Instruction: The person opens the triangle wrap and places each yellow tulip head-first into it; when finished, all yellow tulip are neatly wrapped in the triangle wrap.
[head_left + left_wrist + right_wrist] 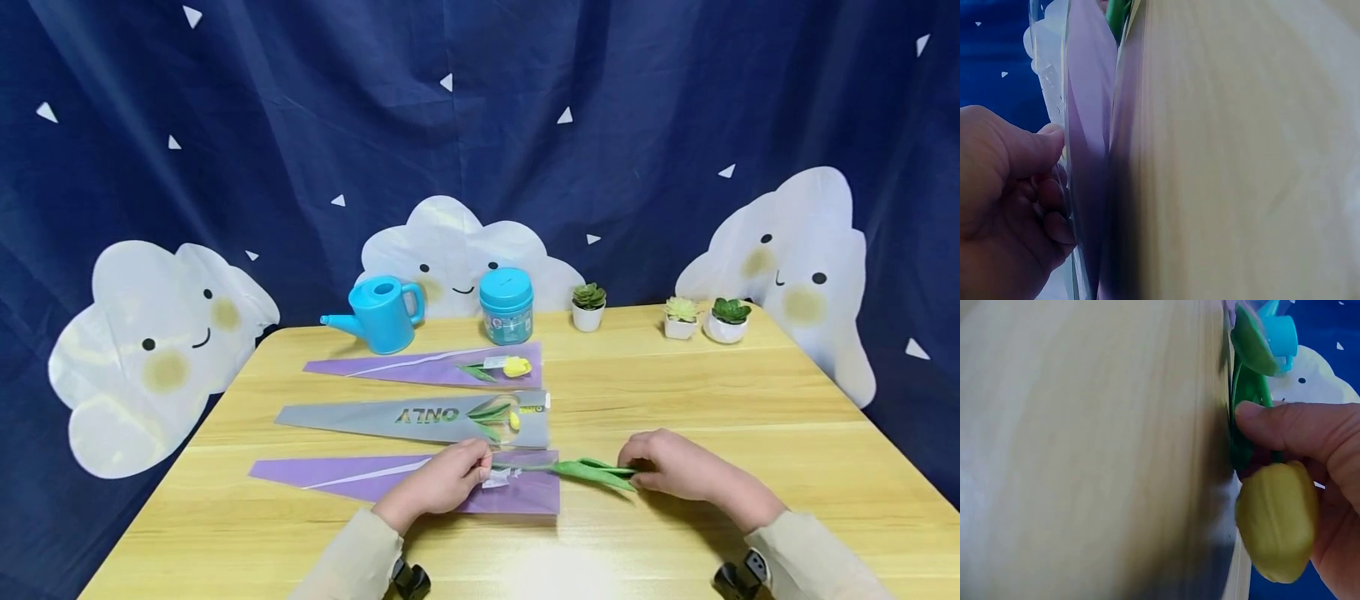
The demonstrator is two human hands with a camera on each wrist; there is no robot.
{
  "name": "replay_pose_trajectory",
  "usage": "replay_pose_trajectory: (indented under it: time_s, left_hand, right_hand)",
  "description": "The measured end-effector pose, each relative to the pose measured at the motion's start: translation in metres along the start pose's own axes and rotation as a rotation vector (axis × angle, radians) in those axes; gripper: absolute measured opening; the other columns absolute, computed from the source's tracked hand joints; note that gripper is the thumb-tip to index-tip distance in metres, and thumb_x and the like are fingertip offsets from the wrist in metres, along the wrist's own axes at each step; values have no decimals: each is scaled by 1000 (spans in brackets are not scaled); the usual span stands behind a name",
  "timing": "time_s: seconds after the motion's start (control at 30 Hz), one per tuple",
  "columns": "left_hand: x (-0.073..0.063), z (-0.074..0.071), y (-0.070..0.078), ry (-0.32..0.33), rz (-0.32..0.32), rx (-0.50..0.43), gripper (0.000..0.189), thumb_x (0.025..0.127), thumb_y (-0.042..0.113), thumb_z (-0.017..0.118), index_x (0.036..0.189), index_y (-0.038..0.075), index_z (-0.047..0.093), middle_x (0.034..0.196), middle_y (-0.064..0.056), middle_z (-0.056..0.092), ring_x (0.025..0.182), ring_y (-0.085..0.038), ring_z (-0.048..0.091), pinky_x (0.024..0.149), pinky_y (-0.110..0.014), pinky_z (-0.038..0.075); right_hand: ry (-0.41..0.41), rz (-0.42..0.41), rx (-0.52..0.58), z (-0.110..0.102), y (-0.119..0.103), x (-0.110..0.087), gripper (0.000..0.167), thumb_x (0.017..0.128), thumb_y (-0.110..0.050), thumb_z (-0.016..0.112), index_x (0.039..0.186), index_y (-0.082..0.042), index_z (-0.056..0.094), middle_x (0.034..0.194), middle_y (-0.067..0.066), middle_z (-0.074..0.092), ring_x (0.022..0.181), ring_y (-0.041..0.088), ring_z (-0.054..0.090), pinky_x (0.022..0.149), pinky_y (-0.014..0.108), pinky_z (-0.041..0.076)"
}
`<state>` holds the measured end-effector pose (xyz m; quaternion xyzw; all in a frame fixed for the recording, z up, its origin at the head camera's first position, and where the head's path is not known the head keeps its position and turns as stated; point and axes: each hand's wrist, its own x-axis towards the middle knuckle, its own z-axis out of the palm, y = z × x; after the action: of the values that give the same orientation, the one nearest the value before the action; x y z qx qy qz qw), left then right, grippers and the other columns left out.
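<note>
My left hand (448,479) pinches the clear film of the nearest purple flower sleeve (513,502) near its wide end; in the left wrist view, thumb and fingers hold the film apart from the purple backing (1090,87). With my right hand (678,468) I pinch the stem of a yellow tulip (1277,522) just below its bloom. The tulip's green leaves (592,472) lie outside the sleeve's right end, while its thin stem reaches left over or into the sleeve; which of these is unclear. In the head view my right fingers hide the bloom.
Beyond lie a grey sleeve (352,416) marked ONLY and another purple sleeve (405,367), each with a yellow tulip. Along the table's (750,400) back stand a blue watering can (386,321), a blue-lidded jar (507,308) and small potted succulents (588,308).
</note>
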<state>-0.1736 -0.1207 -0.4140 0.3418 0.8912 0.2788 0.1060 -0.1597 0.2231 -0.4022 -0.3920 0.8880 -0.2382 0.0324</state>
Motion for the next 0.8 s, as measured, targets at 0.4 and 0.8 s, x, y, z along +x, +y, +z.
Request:
replay_pose_trajectory:
  time_s: [0.4, 0.8]
  left_hand:
    - [3, 0, 3, 20, 30, 11, 20, 93, 9, 52, 76, 14, 42, 76, 7, 40, 75, -9, 41, 70, -23, 36]
    - [8, 2, 6, 23, 33, 13, 20, 93, 8, 52, 76, 13, 42, 75, 7, 39, 76, -10, 41, 70, -23, 35]
  right_hand:
    - [167, -18, -3, 5, -3, 1, 17, 77, -3, 70, 81, -18, 63, 79, -11, 61, 72, -3, 50, 60, 22, 45]
    - [203, 8, 38, 11, -17, 12, 10, 79, -7, 70, 82, -16, 66, 80, -6, 64, 73, 1, 54, 63, 25, 47]
